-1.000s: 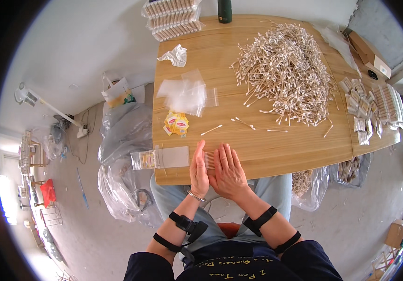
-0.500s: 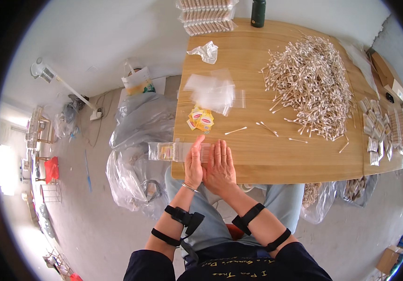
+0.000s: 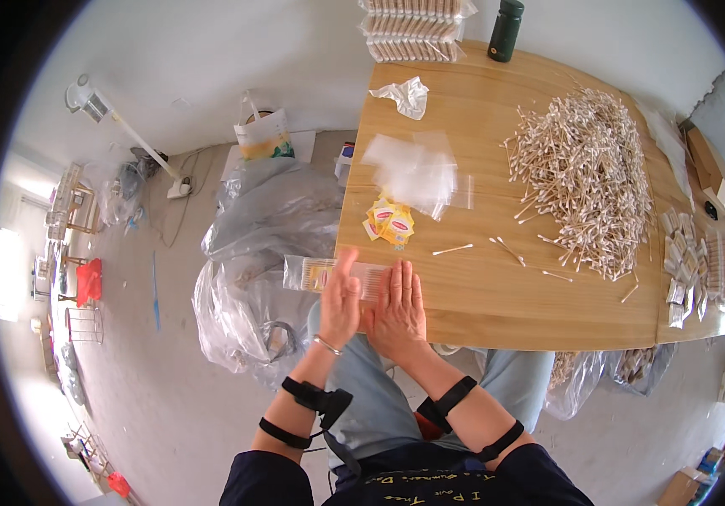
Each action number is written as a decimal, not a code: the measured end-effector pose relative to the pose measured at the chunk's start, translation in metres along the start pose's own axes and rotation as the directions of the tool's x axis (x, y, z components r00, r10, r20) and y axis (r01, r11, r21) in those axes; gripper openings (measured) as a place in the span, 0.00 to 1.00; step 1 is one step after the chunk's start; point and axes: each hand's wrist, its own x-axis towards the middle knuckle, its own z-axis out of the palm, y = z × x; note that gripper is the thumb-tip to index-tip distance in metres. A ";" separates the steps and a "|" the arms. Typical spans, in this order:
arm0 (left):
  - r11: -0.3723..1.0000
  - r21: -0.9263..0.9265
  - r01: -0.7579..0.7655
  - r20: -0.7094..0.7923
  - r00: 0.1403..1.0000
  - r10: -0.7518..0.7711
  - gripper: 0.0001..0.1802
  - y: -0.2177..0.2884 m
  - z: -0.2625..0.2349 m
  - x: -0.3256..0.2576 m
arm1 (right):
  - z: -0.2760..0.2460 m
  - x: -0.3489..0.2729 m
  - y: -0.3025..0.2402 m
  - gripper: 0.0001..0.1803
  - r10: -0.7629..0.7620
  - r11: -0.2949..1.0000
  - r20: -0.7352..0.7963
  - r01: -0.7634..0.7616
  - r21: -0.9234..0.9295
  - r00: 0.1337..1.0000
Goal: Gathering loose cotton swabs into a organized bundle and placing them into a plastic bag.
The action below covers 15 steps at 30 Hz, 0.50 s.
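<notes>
A clear plastic bag of cotton swabs [image 3: 299, 271], with a yellow label inside, lies at the table's near left edge. Its left end sticks out past the edge. My right hand [image 3: 397, 310] rests flat on the bag's right end, fingers straight and side by side. Turned on its side over the bag's middle, my left hand [image 3: 342, 305] has its fingers stretched out and slightly blurred, gripping nothing. Just beyond the bag are small yellow label cards [image 3: 390, 221] and a stack of empty clear bags [image 3: 413, 173]. Several loose cotton swabs [image 3: 453, 250] lie to their right.
A big heap of cotton swabs [image 3: 586, 181] covers the table's right part. Filled packs [image 3: 684, 266] lie at the far right, others [image 3: 413, 32] at the back beside a dark green bottle [image 3: 506, 32]. Crumpled white plastic [image 3: 409, 97] is nearby. Large plastic sacks [image 3: 240, 312] stand left.
My left hand has moved a little left, opening a wider gap from my right hand, which stays on the bag's end. The whole view has shifted, so the table appears farther right and lower.
</notes>
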 end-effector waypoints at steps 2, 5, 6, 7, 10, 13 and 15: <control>0.974 0.225 -0.038 -0.005 0.999 0.040 0.29 -0.012 -0.025 0.008 | -0.001 0.003 0.001 0.42 -0.006 1.000 0.001 0.006 0.001 1.000; 0.827 0.562 -0.011 -0.095 0.992 0.077 0.29 -0.044 -0.061 0.016 | 0.002 0.007 -0.010 0.43 -0.036 0.999 0.005 0.036 -0.002 0.999; 0.823 0.568 0.008 -0.047 0.999 0.022 0.29 -0.055 -0.065 0.017 | 0.004 0.009 -0.013 0.44 -0.040 0.999 0.001 0.040 -0.025 0.999; 0.818 0.575 0.024 0.001 1.000 -0.029 0.29 -0.064 -0.067 0.021 | 0.005 0.011 -0.016 0.44 -0.046 0.999 0.002 0.046 -0.024 0.999; 0.959 0.270 0.087 0.062 0.992 -0.108 0.29 -0.084 -0.067 0.025 | 0.007 0.012 -0.023 0.45 -0.007 1.000 0.024 0.008 -0.029 1.000; 0.956 -0.182 0.232 0.143 0.968 -0.208 0.30 -0.092 -0.065 0.027 | 0.008 0.014 -0.025 0.46 0.002 0.999 0.030 -0.001 -0.033 1.000; 0.928 -0.267 0.259 0.163 0.961 -0.222 0.30 -0.094 -0.065 0.027 | 0.009 0.015 -0.027 0.46 0.004 0.998 0.050 -0.002 -0.055 0.999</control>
